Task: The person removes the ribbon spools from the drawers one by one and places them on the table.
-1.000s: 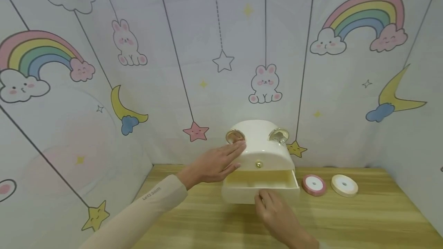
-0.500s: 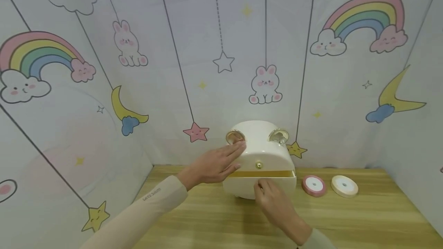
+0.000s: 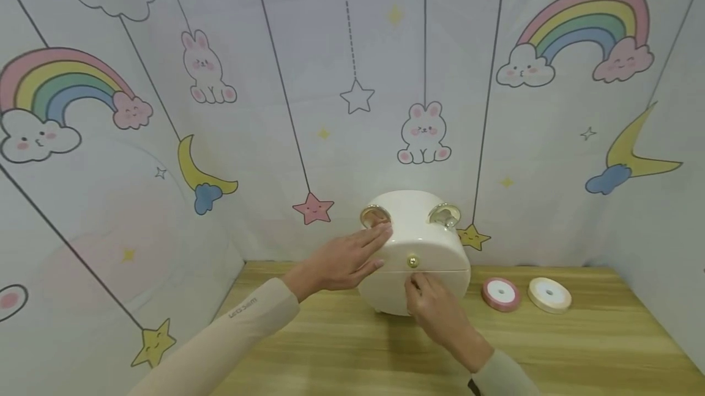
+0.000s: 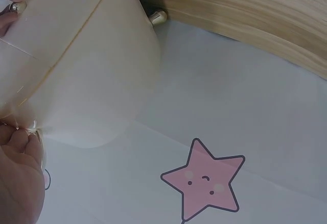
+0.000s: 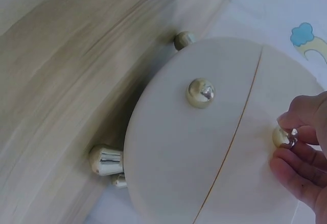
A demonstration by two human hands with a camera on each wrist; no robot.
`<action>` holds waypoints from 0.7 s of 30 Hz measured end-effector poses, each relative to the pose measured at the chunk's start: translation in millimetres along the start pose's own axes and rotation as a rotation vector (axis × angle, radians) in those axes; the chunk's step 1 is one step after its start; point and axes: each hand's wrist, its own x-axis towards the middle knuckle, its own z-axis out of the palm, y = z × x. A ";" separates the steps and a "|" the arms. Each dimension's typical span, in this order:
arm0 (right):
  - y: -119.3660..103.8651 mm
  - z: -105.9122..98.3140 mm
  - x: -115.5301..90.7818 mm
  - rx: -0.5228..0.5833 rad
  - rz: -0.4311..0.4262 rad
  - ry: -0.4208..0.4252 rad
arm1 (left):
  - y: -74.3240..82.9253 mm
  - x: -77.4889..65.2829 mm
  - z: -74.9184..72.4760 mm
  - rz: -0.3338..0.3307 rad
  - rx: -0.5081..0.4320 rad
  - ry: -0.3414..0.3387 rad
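A rounded cream drawer box [image 3: 418,231] with two gold-rimmed ears stands on the table against the backdrop. Both of its drawers are flush, with a thin seam between them. My left hand [image 3: 344,261] lies on its upper left, fingers extended beside the left ear [image 3: 376,215]. My right hand [image 3: 440,316] is at the lower drawer front [image 3: 382,291] in the head view. The right wrist view has its thumb and fingers pinching a gold knob [image 5: 282,136], while the other knob [image 5: 200,92] is free. Short gold feet [image 5: 106,160] hold the box up.
Right of the box lie two flat ribbon spools, one pink-edged [image 3: 500,294] and one cream [image 3: 549,295]. The wood-grain table [image 3: 578,347] meets a printed cloth backdrop [image 3: 308,157] behind and on both sides.
The lower drawer, pulled out one second ago, has slid in until flush with the box. My right hand moved forward with it; my left hand stayed on the box.
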 end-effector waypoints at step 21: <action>0.7 -5.9 -1.3 0.077 0.039 -0.011 | 1.2 -0.7 1.1 -0.011 -0.005 -0.005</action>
